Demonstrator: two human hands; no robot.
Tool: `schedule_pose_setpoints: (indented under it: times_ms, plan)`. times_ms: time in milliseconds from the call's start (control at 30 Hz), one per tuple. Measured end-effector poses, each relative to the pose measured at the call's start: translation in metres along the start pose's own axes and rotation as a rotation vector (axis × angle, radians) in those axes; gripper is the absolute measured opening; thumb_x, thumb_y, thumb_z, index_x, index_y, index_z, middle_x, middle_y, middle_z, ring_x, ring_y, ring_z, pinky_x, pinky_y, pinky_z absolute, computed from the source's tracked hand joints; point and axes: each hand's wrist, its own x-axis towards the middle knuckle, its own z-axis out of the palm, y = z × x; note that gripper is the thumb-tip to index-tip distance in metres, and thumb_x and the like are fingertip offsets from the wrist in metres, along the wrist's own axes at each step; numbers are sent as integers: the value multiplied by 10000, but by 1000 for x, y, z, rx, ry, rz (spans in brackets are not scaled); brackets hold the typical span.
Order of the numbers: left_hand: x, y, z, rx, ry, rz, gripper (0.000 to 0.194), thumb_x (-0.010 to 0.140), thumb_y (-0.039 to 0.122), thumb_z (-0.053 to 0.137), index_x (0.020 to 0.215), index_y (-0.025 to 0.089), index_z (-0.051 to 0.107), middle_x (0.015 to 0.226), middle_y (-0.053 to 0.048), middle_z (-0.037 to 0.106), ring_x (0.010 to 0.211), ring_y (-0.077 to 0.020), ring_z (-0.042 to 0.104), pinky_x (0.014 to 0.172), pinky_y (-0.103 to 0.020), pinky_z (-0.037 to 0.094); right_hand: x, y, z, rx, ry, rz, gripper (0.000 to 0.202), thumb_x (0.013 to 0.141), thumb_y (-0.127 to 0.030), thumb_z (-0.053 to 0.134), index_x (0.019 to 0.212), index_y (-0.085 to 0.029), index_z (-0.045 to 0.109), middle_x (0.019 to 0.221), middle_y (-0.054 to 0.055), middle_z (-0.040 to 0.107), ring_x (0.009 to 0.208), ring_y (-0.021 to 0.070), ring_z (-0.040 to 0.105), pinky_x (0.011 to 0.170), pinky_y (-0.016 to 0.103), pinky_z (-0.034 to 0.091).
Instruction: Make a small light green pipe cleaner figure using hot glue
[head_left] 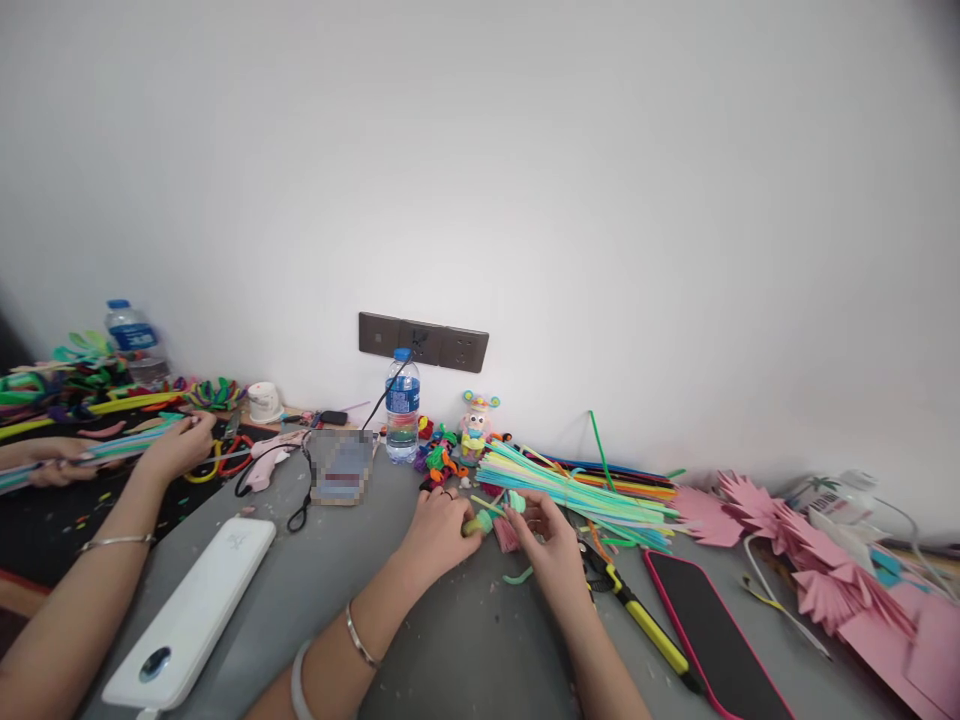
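Note:
My left hand (441, 530) is closed on one end of a small green pipe-cleaner piece (484, 521), with a silver bangle on that wrist. The fingers of my right hand (546, 535) pinch the piece's other, mint-green end. Loose strands stick out between the two hands, and a curved green bit (517, 577) rests on the table below them. Just behind the hands lies a thick bundle of mint, yellow and blue pipe cleaners (577, 495). Something pink and fringed (506, 535) shows under the piece. Yellow-handled pliers (649, 625) lie beside my right forearm.
A pink-edged phone (716, 625) and folded pink paper (825, 590) are at right. Left lie a white power bank (199, 610) and a pink glue gun (264, 462). A water bottle (403, 425) and figurine (474, 432) stand behind. Another person's hands (176, 448) hold pipe cleaners, far left.

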Motion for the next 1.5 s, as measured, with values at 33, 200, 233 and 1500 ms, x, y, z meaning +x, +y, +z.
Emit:
schedule_pose_setpoints:
  times_ms: [33, 200, 233, 1500]
  plan:
    - [0, 0, -2, -13, 3, -2, 127, 702, 251, 614, 609, 187, 555, 707, -42, 578, 758, -238, 543, 749, -360, 341, 0, 0, 0, 7, -2, 8, 371, 766, -506, 654, 938, -181, 602, 680, 29, 583, 600, 194, 550, 517, 301, 494]
    - [6, -8, -21, -308, -73, 10, 189, 733, 288, 566, 582, 187, 513, 569, 20, 471, 576, -150, 448, 567, -264, 309, 2, -2, 1, 38, 6, 21, 403, 742, -533, 670, 903, -169, 607, 680, 42, 612, 609, 198, 574, 529, 302, 492]
    - [7, -10, -25, -393, -100, 30, 217, 771, 326, 543, 606, 185, 528, 571, 22, 474, 573, -146, 445, 549, -254, 307, 2, -2, 1, 66, -10, 33, 411, 739, -533, 675, 915, -168, 607, 704, 51, 630, 628, 205, 590, 549, 308, 499]
    - [14, -3, -19, -916, -268, 39, 265, 762, 393, 654, 890, 187, 548, 823, -17, 631, 762, -173, 604, 681, -268, 456, 6, -16, -3, 391, -145, 112, 310, 738, -464, 693, 874, -204, 593, 703, 13, 633, 629, 174, 592, 544, 264, 471]
